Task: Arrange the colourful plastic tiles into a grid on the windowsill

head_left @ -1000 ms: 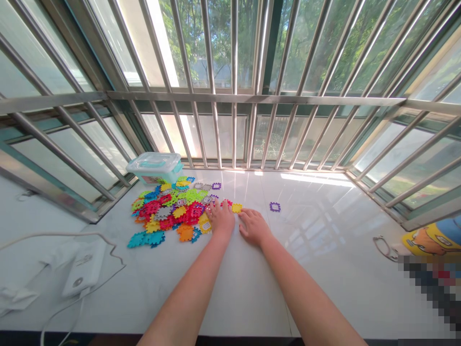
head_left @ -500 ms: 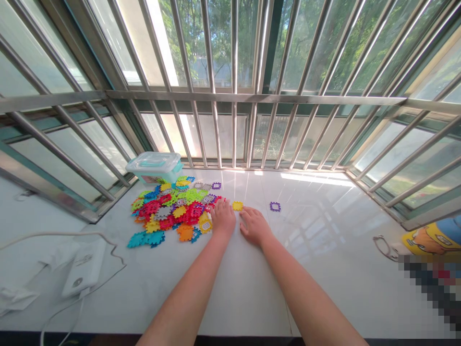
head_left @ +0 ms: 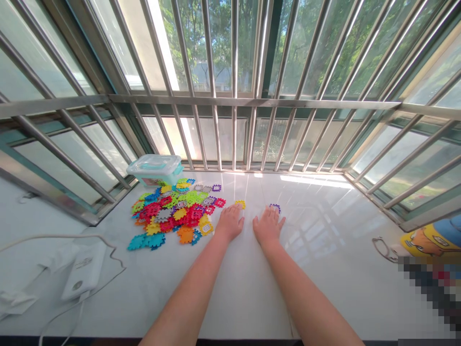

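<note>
My left hand (head_left: 230, 222) lies over the near edge of a yellow square frame piece with toothed edges (head_left: 240, 203), fingers stretched out. My right hand (head_left: 268, 225) is spread, its fingertips at a purple toothed frame piece (head_left: 275, 207) and partly covering it. Both pieces lie flat on the white surface (head_left: 248, 288). Left of my left hand spreads a heap of colourful interlocking plastic pieces (head_left: 176, 211) in red, green, blue, orange, grey and yellow. A red piece (head_left: 220, 202) sits at its right edge, near my left fingers.
A clear-lidded, pale green plastic box (head_left: 154, 169) stands behind the heap. A white power bank-like device (head_left: 83, 269) with cables lies at left. At right is a yellow and blue cartoon-printed object (head_left: 428, 238) with a loop. Metal bars (head_left: 234, 134) line the windows.
My left hand has moved right from the heap's edge to the yellow piece. My right hand has left the yellow piece and moved right to the purple one.
</note>
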Demonstrator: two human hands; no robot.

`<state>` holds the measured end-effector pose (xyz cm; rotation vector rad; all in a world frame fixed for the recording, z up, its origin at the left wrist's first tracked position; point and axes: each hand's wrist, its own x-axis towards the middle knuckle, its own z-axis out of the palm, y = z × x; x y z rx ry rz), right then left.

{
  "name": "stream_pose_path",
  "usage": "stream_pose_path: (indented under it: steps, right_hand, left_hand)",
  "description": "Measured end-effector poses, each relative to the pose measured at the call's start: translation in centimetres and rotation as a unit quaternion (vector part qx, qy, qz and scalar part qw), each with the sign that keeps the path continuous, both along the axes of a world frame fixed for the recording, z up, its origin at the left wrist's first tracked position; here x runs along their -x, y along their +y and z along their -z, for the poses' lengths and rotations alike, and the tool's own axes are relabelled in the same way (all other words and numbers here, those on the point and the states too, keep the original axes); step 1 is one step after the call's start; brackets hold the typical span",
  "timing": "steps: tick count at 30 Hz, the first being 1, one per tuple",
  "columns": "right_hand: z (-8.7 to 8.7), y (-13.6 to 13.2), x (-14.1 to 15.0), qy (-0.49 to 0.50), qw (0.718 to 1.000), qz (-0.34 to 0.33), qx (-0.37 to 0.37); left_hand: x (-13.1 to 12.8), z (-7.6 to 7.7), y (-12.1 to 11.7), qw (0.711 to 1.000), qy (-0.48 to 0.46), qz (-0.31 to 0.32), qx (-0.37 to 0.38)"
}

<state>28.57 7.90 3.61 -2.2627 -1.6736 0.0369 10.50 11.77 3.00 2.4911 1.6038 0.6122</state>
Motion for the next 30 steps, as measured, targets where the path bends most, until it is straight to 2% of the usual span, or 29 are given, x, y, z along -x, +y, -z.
stream_pose_path:
  steps: [4,8,17,21,25,30]
  right_hand:
    - [0.3,-1.4,-4.1,-0.072,0.995,-0.052,-0.034]
    - [0.1,-1.5,-6.8,-0.079,0.995,-0.062,0.012]
    - [0.3,-0.6,-6.4,-0.062,0.994,-0.065,0.069]
    - [0.2,-0.5,-6.5,-0.062,0.992,-0.065,0.085]
    - [0.1,-0.5,-6.5,-0.049,0.993,-0.063,0.084]
    - [0.2,-0.5,-6.5,-0.034,0.995,-0.070,0.061]
  left_hand:
    - [-0.2,0.2,0.3,0.999,0.027,-0.012,0.015]
    - [-0.3,0.3,0.5,0.998,0.050,-0.014,0.038]
    - [-0.1,0.6,0.6,0.999,0.035,-0.002,0.022]
    - [0.0,0.2,0.3,1.000,0.012,0.011,-0.001]
    - [0.1,-0.3,-0.1,0.999,-0.006,0.008,-0.031]
    - [0.0,-0.3,0.0,1.000,0.008,0.014,-0.003]
